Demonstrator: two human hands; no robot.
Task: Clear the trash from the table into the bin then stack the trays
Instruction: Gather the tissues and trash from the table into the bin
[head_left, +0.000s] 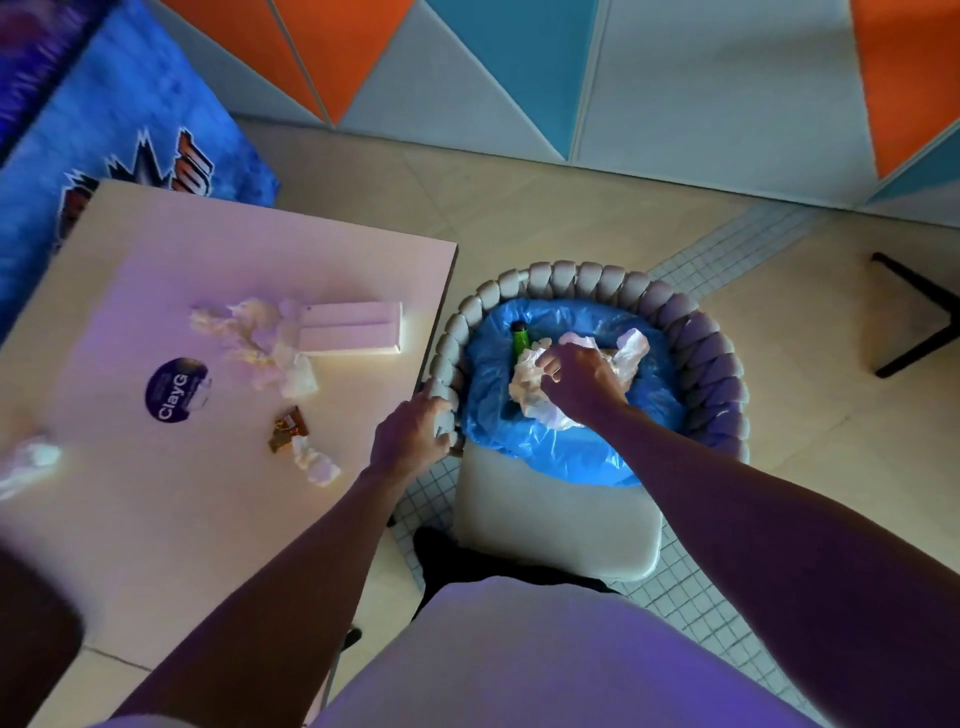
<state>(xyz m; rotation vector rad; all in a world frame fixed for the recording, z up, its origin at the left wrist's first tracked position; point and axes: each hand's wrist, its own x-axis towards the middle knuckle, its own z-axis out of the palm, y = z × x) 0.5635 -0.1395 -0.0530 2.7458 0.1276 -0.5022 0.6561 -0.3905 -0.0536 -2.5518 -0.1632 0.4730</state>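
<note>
Right hand (576, 382) fingers clutch crumpled white paper (530, 392) inside blue plastic bin liner (566, 457); left hand (410, 436) grips grey braided rim (587, 278)

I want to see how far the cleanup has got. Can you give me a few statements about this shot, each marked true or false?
1. The right hand is over the blue bag, gripping crumpled white trash. True.
2. The left hand hangs free. False: it grips the chair rim beside the bag.
3. The table is cleared. False: tissues, a white box and a brown wrapper lie on it.
4. A green bottle is in the bag. True.
</note>
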